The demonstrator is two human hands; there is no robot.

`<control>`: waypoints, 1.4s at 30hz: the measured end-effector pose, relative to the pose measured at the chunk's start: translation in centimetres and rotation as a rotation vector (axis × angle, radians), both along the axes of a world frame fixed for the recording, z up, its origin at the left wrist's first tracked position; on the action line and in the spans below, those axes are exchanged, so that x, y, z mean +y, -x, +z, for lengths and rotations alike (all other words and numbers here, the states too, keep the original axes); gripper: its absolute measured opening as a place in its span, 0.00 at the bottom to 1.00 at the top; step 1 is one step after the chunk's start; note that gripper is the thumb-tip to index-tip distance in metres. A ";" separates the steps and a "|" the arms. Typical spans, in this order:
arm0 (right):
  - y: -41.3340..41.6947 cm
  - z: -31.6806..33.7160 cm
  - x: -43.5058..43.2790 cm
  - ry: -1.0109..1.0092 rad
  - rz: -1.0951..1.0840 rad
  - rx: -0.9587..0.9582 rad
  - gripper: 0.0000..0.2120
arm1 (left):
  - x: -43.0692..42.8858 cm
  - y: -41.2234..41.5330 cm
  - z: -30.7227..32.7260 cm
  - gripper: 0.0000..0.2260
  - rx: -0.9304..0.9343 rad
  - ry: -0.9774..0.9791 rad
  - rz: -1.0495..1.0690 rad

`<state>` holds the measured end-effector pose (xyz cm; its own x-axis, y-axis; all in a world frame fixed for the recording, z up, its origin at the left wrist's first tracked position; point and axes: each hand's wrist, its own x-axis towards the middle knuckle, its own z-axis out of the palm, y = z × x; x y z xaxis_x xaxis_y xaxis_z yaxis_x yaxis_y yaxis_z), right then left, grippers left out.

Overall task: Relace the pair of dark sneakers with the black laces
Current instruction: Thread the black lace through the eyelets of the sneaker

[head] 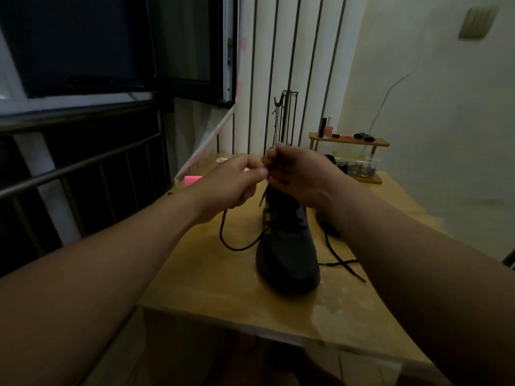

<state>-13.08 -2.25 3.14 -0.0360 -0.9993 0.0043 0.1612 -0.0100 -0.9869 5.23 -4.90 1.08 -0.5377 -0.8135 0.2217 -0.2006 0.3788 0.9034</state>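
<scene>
A wooden table (211,285) carries a dark sneaker (287,257), toe toward the person. Above the sneaker's collar the left hand (237,185) and right hand (295,174) meet, both pinching the black lace (226,240), which loops down left of the sneaker.

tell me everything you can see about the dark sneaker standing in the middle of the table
The dark sneaker stands upright on the wooden table, rounded toe toward the camera. It looks matte, black or dark grey, with a thick sole. A black lace crosses its lower eyelets and loops out onto the table below the left hand. That hand and the right hand pinch the lace above its opening, hiding the collar.
</scene>
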 end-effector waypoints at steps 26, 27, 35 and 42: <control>1.4 -2.9 2.0 0.099 -0.090 0.667 0.07 | 0.6 1.5 -3.9 0.08 -0.102 0.032 0.118; 0.9 -3.0 1.9 0.125 -0.079 0.709 0.05 | 0.7 2.0 -3.6 0.10 -0.050 -0.038 0.068; 2.9 -3.0 2.1 0.040 -0.164 0.995 0.05 | 0.6 1.6 -5.5 0.10 -0.096 0.074 0.212; 3.2 -4.5 2.5 0.025 -0.059 1.141 0.07 | 1.8 4.4 -10.4 0.10 -0.210 0.121 0.449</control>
